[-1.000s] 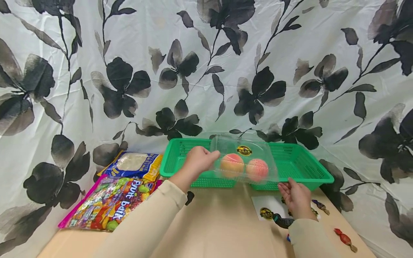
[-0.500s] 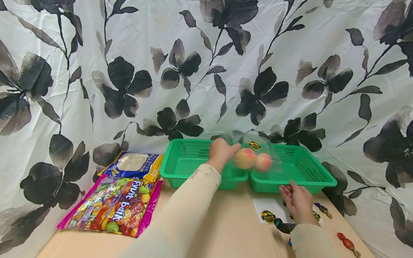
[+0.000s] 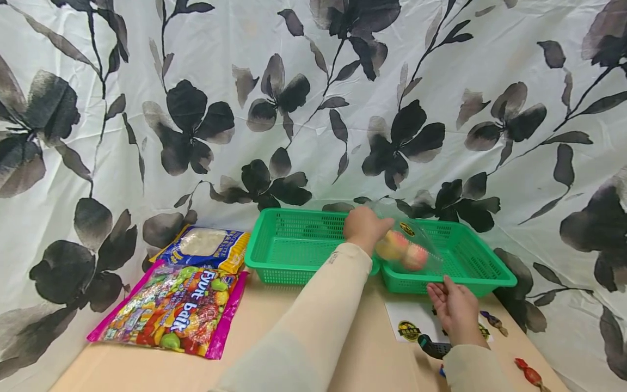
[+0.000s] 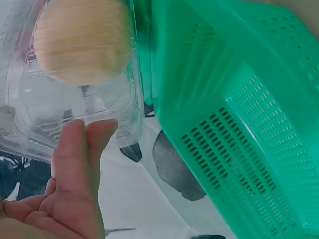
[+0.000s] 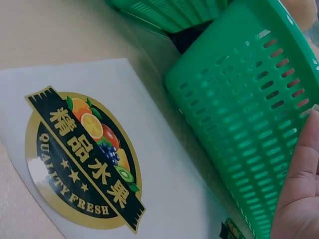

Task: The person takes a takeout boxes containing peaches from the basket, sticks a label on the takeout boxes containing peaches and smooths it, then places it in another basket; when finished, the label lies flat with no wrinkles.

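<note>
My left hand (image 3: pixel 364 228) pinches the near left edge of a clear plastic clamshell box (image 3: pixel 431 253) between thumb and fingers. Two peaches (image 3: pixel 415 257) show through its lid, which bears a black and gold sticker. The box is tilted over the left end of the right green basket (image 3: pixel 482 260); whether it touches the bottom I cannot tell. At that basket's front stands my right hand (image 3: pixel 455 310), its fingers loosely bent and its thumb (image 5: pixel 304 164) against the perforated wall near the rim. Close by the left hand is the left green basket (image 4: pixel 199 124), with nothing in it.
A fruit candy bag (image 3: pixel 171 310) and a blue and yellow packet (image 3: pixel 206 247) lie left. White sticker paper (image 5: pixel 159 169) lies before the right basket. Wrapped candies, one purple (image 3: pixel 495 322) and one red (image 3: pixel 529 373), lie to the right. A floral curtain (image 3: pixel 303 109) hangs behind.
My left hand has carried the peach box rightward from between the two baskets to over the right one, where it now sits lower. The right hand has stayed by that basket's front.
</note>
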`<state>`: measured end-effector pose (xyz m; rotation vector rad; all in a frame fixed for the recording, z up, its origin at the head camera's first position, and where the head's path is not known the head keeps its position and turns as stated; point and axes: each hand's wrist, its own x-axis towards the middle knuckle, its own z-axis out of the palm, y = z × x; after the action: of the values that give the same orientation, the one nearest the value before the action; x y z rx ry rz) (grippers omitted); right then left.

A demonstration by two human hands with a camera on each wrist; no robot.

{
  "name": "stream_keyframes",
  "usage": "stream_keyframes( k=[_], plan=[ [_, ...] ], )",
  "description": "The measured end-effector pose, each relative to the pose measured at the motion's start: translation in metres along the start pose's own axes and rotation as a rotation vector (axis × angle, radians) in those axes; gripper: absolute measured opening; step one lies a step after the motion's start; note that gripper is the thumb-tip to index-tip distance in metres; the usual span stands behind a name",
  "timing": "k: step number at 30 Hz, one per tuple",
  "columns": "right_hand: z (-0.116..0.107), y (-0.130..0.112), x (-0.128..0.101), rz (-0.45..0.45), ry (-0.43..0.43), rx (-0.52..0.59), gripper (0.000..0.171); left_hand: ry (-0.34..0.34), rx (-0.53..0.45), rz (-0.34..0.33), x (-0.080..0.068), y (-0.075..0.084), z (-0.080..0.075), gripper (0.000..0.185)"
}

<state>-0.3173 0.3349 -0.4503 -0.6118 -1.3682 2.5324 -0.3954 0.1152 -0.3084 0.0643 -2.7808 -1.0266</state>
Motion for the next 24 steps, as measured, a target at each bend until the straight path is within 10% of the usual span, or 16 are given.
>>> stream_keyframes(
  k=[24],
  plan=[
    [-0.007,-0.007,-0.010,0.037,0.017,0.034,0.033,-0.097,0.086,0.025,-0.036,0.020,0.066,0.053]
  ],
)
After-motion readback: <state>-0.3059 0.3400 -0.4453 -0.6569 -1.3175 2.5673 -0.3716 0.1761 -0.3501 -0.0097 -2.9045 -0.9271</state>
